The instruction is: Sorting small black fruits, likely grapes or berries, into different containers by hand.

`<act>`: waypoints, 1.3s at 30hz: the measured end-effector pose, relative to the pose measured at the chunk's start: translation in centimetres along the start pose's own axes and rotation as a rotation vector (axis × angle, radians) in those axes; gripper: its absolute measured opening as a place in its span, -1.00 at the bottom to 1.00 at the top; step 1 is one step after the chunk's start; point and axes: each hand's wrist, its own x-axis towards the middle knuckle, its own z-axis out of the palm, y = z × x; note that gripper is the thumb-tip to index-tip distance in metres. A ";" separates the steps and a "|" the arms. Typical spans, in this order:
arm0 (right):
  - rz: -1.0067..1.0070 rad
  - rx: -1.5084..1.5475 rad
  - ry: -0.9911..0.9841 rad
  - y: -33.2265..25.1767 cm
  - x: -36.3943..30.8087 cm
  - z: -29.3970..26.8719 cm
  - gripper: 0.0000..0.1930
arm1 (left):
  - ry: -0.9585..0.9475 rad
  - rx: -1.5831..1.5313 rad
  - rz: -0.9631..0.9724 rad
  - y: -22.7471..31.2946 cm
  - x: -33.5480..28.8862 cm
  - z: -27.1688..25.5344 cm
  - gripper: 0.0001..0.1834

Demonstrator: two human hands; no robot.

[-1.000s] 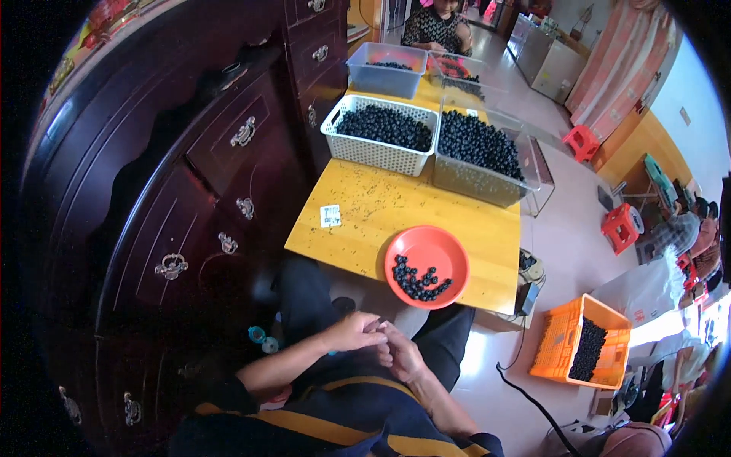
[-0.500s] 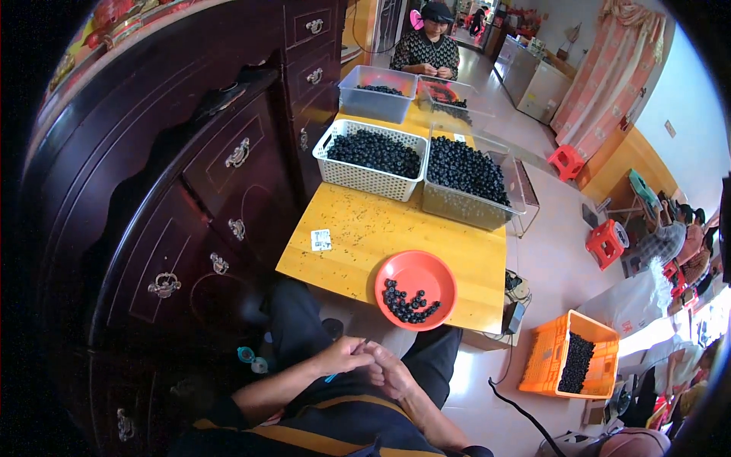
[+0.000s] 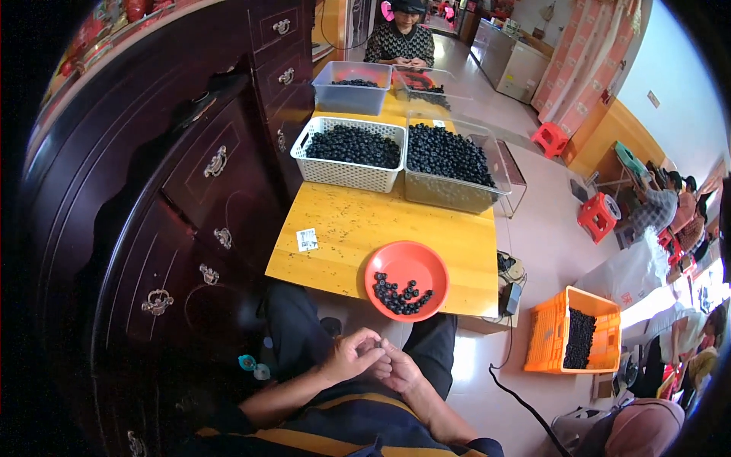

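Above my lap, my left hand [image 3: 355,358] and my right hand [image 3: 398,370] meet at the fingertips. Both are closed in a pinch, the thumbs close together. Whatever lies between the fingers is too small or hidden to name. Just beyond them, at the near edge of the yellow table [image 3: 335,266], sits a round red plastic dish [image 3: 426,265]. A cluster of small round black pieces [image 3: 397,298] lies along its near left side. Neither hand touches the dish.
Farther back stand a white slotted basket [image 3: 354,177] and a clear bin [image 3: 449,194], both full of black pieces. Dark drawers [image 3: 205,183] line the left. An orange crate [image 3: 544,343] and a black cable [image 3: 525,407] are on the right floor. Another person [image 3: 400,42] sits opposite.
My hands have stayed together, with the left fingers lifted and more bent. The view has shifted slightly, so the table and dish appear farther left and a little higher.
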 end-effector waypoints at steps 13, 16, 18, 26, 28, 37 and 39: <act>-0.100 -0.176 0.009 -0.2 -0.3 1.3 -0.73 | 0.042 0.023 0.009 0.6 0.1 -0.2 -0.82; -0.026 -0.046 0.000 -0.3 -0.1 0.6 -0.77 | 0.124 0.098 0.090 0.4 0.1 0.2 -0.83; -0.065 -0.011 -0.002 -0.3 -0.3 0.8 -0.79 | 0.153 0.132 0.145 1.1 0.4 0.4 -0.85; -0.181 -0.113 -0.068 -0.8 -0.9 2.2 -0.79 | 0.058 0.138 0.159 1.4 1.0 -0.6 -0.81; -0.180 -0.093 -0.075 -0.8 -0.9 2.0 -0.78 | 0.007 0.169 0.094 2.0 1.6 -1.4 -0.73; -0.159 -0.064 -0.137 -1.2 -1.2 2.0 -0.78 | -0.253 0.382 0.100 3.1 3.1 -3.7 -0.56; -0.156 -0.095 -0.138 -1.2 -1.0 1.6 -0.80 | -0.266 0.439 0.137 3.3 3.2 -3.7 -0.55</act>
